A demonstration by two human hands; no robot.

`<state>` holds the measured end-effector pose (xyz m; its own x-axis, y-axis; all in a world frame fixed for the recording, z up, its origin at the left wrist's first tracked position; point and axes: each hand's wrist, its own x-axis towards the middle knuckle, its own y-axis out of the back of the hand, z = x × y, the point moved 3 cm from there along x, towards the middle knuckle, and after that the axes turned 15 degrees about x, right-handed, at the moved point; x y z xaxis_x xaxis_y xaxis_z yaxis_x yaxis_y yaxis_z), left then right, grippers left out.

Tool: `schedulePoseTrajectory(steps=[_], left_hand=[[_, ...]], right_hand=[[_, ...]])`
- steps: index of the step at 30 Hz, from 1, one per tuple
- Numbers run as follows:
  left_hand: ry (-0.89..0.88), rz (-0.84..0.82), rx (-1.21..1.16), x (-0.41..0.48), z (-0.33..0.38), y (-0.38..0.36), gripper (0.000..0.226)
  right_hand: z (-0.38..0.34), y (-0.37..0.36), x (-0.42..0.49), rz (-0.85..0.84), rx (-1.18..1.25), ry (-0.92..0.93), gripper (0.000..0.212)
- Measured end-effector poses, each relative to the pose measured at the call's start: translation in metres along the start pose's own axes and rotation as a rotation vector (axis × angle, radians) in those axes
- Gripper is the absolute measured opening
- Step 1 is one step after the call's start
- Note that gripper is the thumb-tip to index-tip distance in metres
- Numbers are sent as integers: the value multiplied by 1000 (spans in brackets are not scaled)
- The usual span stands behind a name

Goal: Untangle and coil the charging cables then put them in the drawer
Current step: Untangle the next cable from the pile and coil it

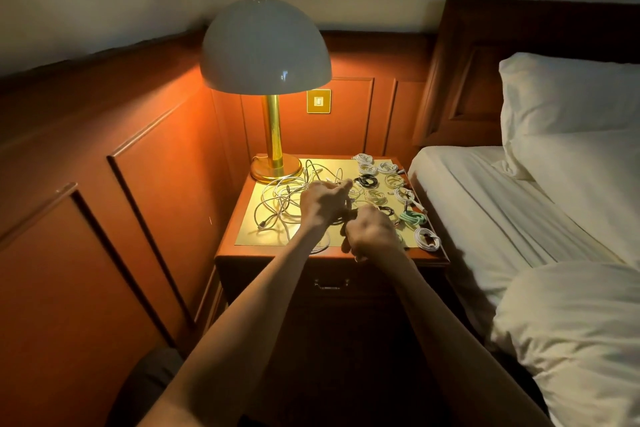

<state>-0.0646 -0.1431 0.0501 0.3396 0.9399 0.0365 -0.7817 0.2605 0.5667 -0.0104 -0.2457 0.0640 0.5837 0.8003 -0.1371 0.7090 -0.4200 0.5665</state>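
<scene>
Where both forearms cross the front edge of the nightstand (232, 232), the drawer (331, 284) sits below the wrists. It is shut and has one metal handle; its contents are not visible.

The right hand (372, 232) is a tight fist, curled round a dark cable (347, 222). The left hand (322, 201) is just beyond and to the left of it, nearly touching. Its fingers are curled, with the same dark cable looped at the lower ones. Thumb and forefinger pinch together on the far side; what they pinch is too small to tell. Both hands are above the brass-coloured mat (249, 237).

Left of the left hand lies one loose tangle of white cables (280, 198), uncoiled; the strand count is not readable.

Right of and beyond the right hand are coiled cables (388, 167) on the mat. Ten counted: seven pale coils (427, 238), two black coils (367, 180) and one mint-green coil (412, 217). The hands may cover more.

Beyond the tangle stands one lamp (266, 45), lit, with its brass base on the nightstand's far left corner. Right of its stem is one wall switch (318, 101).

Far right of the right hand is the bed (485, 218), with one pillow (568, 97).
</scene>
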Motion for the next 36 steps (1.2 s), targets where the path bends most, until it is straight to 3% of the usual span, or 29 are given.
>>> schedulePoseTrajectory(steps=[3,7,10,13,15,18,20,22,27,32,36], left_hand=[[59,-23,-13,13,1,-1,32],[87,-36,21,20,8,0,35],[63,-23,56,23,7,-4,38],[39,-137,-13,23,2,-13,38],[14,-195,-38,22,3,-17,37],[-23,-223,-28,21,11,-22,40],[-39,-226,-4,21,18,-22,41],[-29,-214,9,25,23,-22,39],[48,-170,96,42,24,-17,29],[48,-190,147,47,18,-27,16],[36,-170,173,47,12,-39,13]], right_hand=[[2,-4,-3,-100,514,-179,32],[1,-9,-7,-109,753,-240,36],[7,-8,-8,-133,760,-237,35],[14,-3,-5,-166,630,-244,37],[21,2,2,-102,540,-219,36],[25,4,5,54,371,12,42],[21,4,4,128,79,182,53],[20,3,11,178,-50,221,42],[19,6,21,72,230,278,55],[21,-1,17,-20,721,-135,35],[27,-8,13,9,845,-210,33]])
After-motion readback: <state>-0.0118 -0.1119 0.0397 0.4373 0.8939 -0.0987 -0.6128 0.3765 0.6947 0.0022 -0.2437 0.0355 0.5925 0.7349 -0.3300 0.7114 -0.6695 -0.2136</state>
